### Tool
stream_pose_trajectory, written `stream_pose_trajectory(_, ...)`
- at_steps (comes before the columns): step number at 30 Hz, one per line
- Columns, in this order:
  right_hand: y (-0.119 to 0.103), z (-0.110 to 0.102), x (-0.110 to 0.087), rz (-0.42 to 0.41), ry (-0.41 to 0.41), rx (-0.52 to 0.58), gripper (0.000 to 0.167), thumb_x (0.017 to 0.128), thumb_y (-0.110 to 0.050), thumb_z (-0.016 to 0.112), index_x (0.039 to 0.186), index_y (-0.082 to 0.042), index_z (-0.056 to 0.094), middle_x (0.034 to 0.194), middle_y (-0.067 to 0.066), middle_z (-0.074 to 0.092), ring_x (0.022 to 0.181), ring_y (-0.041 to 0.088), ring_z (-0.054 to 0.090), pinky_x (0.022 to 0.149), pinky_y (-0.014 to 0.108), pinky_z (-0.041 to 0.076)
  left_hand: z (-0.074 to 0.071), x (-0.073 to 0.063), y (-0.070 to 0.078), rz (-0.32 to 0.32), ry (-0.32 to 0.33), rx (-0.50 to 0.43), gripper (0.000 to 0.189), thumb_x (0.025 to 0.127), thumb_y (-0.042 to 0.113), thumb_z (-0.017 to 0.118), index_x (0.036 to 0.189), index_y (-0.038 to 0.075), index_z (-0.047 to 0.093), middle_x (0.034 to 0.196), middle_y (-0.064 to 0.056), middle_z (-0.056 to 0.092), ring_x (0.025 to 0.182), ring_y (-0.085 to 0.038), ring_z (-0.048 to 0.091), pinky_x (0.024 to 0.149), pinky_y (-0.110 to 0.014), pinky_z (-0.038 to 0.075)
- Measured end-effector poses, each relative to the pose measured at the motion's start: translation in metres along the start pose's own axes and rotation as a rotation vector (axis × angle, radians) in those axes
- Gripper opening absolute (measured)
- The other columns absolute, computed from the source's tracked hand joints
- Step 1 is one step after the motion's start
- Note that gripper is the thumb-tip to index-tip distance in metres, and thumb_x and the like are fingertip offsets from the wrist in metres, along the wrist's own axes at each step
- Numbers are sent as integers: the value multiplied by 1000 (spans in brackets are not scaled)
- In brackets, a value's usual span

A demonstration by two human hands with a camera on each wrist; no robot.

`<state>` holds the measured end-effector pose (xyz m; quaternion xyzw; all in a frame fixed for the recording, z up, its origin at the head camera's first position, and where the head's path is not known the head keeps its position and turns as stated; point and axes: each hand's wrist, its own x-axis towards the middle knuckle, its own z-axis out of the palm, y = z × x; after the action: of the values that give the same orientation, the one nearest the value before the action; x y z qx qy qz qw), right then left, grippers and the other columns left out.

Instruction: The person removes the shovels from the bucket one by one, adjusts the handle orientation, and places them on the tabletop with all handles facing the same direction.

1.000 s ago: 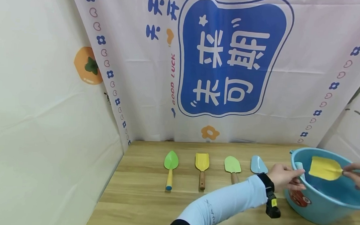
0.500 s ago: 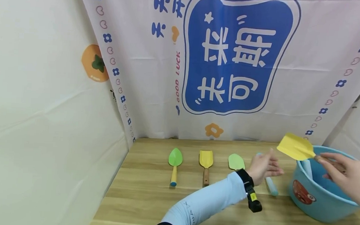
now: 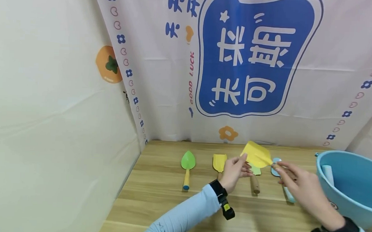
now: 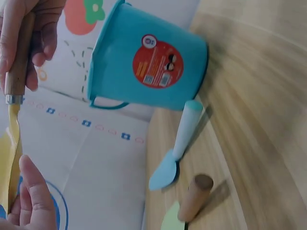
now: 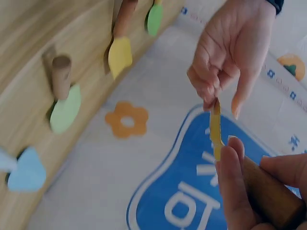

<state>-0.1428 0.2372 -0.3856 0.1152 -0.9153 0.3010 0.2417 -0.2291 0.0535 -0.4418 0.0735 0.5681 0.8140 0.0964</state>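
Observation:
My right hand (image 3: 304, 188) grips the wooden handle of a yellow toy shovel (image 3: 258, 156), held above the table with its blade to the left. At the blade's far end is my left hand (image 3: 233, 173); in the right wrist view its fingers (image 5: 207, 91) touch the blade, while the thumb stands apart from it. Beneath the raised shovel lies a light green shovel (image 3: 255, 185) with a wooden handle, partly hidden. A blue shovel (image 3: 290, 196) lies to its right. Left of them are a second yellow shovel (image 3: 219, 161) and a green trowel (image 3: 188, 160) with a yellow handle.
A blue bucket (image 3: 352, 164) stands at the table's right side, with a light blue handle (image 3: 328, 174) showing inside. The wooden table (image 3: 157, 201) meets a white printed curtain (image 3: 167, 105) at the back and a white wall covering (image 3: 47, 141) on the left.
My right hand has lifted the yellow shovel out of the bucket and carried it left. My left hand has left the bucket rim and moved left to the shovel's blade.

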Motion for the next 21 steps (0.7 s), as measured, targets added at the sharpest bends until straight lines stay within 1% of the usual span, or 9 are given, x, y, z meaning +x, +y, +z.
stream_pose_trajectory(3,-11,24,1,-30,-4,37,30,93,-21,59,115,-1,59,73,3,69,55,3,62,44,18,50,-19,-3,6,18,36,20,32,94,27,56,91,-4,60,78,-14,62,63,-17,62,65,-33,59)
stream_pose_trajectory(5,-18,39,1,-36,-26,70,31,93,-20,58,115,2,59,75,5,69,56,3,62,45,17,51,-32,-4,10,11,61,38,27,95,21,54,91,-5,59,75,-13,62,62,-17,63,65,-32,59)
stream_pose_trajectory(7,-26,53,0,-23,-66,108,32,94,-20,57,114,5,58,77,7,69,56,4,62,46,17,52,-46,-6,15,-4,82,85,24,96,17,52,90,-6,58,73,-12,61,61,-16,62,64,-32,59)
stream_pose_trajectory(10,-37,73,-3,52,-191,180,37,92,-23,60,115,5,58,76,4,68,55,3,60,45,18,52,-70,-8,25,-26,81,197,24,96,15,52,89,-7,58,70,-11,61,58,-16,62,63,-32,59)
stream_pose_trajectory(13,-48,94,-5,137,-337,229,37,89,-27,64,112,1,60,68,-3,64,50,4,57,40,19,49,-91,-10,36,-25,41,345,25,96,15,52,87,-7,60,69,-12,60,60,-23,64,63,-35,60)
stream_pose_trajectory(15,-54,108,-8,159,-408,260,30,87,-27,65,103,-2,63,62,-6,62,47,6,56,39,20,48,-104,-12,42,-14,20,452,25,95,15,53,84,-6,61,68,-12,61,61,-26,65,61,-35,60)
stream_pose_trajectory(17,-58,122,-10,167,-461,274,26,86,-31,66,89,-6,65,54,-9,58,44,7,53,37,19,45,-115,-14,44,-1,13,549,25,95,15,54,81,-4,63,66,-12,61,59,-26,65,57,-34,59)
stream_pose_trajectory(19,-61,136,-12,178,-501,321,27,85,-35,65,78,-9,62,52,-8,56,43,8,52,36,20,42,-125,-16,44,14,11,633,25,94,14,55,78,-4,64,64,-13,62,55,-22,64,53,-32,59)
stream_pose_trajectory(21,-62,149,-15,194,-551,374,32,85,-39,65,71,-11,60,51,-6,56,43,9,50,35,21,40,-135,-19,41,23,16,696,24,93,12,56,77,-3,65,62,-13,61,50,-18,62,49,-31,58)
